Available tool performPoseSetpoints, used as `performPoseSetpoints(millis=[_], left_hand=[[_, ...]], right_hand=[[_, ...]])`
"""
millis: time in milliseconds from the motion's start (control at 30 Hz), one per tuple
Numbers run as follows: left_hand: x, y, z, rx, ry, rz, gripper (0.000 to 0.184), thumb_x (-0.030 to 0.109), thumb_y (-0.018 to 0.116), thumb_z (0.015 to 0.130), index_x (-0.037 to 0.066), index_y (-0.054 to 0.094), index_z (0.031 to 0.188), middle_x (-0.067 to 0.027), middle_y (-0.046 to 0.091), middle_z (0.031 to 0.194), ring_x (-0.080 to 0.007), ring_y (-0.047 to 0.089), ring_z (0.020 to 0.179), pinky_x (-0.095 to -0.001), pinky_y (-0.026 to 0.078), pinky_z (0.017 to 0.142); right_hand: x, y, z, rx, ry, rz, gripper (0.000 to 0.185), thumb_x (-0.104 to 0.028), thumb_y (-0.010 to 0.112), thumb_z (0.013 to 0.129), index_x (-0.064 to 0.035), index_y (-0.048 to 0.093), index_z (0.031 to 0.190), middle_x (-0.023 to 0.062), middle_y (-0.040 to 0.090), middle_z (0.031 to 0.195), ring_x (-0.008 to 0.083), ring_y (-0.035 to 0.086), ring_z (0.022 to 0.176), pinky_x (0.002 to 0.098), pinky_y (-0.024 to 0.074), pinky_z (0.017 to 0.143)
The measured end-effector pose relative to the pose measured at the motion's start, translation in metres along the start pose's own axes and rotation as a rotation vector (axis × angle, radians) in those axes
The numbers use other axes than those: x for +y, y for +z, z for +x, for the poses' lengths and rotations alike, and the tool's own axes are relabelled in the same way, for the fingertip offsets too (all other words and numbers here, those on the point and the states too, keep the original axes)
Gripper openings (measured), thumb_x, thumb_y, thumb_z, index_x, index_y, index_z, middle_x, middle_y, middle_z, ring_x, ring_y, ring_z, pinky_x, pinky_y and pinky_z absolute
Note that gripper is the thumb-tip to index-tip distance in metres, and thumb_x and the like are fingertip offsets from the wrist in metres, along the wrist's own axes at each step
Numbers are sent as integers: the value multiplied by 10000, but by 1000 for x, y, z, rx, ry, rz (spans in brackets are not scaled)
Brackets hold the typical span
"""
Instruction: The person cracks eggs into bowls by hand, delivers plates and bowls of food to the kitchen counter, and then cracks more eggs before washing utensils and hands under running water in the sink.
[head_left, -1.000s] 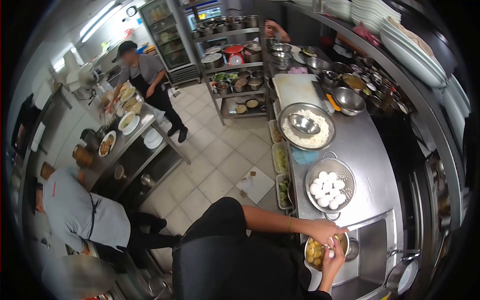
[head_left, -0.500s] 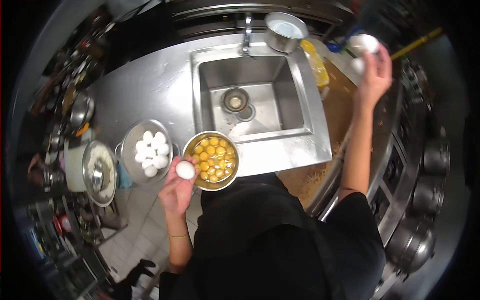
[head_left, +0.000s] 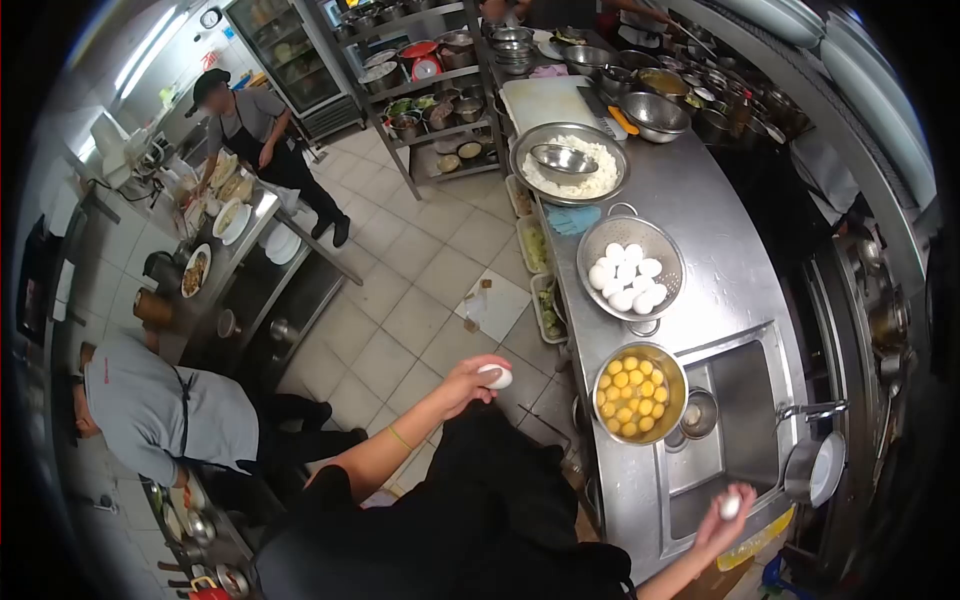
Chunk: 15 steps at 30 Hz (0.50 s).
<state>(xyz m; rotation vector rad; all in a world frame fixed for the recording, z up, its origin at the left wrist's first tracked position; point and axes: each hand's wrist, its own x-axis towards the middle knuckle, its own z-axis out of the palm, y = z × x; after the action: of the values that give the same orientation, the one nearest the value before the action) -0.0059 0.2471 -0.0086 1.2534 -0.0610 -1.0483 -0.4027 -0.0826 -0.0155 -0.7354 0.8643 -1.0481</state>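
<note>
My left hand, with a yellow band at its wrist, is closed round a white egg over the floor, left of the counter. Beyond the sink's near corner, my right hand holds a rounded white egg or eggshell; which one is unclear. Between the hands, a metal bowl of yolks in clear liquid stands on the counter beside the sink. Several whole white eggs lie in a perforated colander just behind that bowl.
The sink holds a small metal bowl. A pot stands at its right edge. Farther back are a wide bowl of white food and a knife. Two people work at the left counters; others are partly visible behind.
The view has swung left. My hands, together over the yolk bowl a second ago, are now apart. My left hand has moved away from the bowl with its egg.
</note>
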Motion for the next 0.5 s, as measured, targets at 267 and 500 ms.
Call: performPoseSetpoints(millis=[267, 500], left_hand=[[-14, -52, -26, -67, 450, -372, 226, 208, 566, 894, 71, 551, 1074, -83, 604, 939, -143, 526, 654, -269, 437, 582], [-105, -179, -25, 332, 491, -1131, 162, 229, 496, 850, 115, 535, 959, -127, 569, 830, -180, 401, 508, -297, 333, 485]], right_hand=[[125, 234, -75, -985, 437, -9, 127, -154, 586, 863, -42, 561, 812, 120, 588, 799, 200, 561, 632, 298, 461, 553], [302, 262, -104, -672, 1003, 462, 281, -287, 497, 937, -79, 513, 749, 99, 555, 777, 198, 503, 663, 301, 418, 568]])
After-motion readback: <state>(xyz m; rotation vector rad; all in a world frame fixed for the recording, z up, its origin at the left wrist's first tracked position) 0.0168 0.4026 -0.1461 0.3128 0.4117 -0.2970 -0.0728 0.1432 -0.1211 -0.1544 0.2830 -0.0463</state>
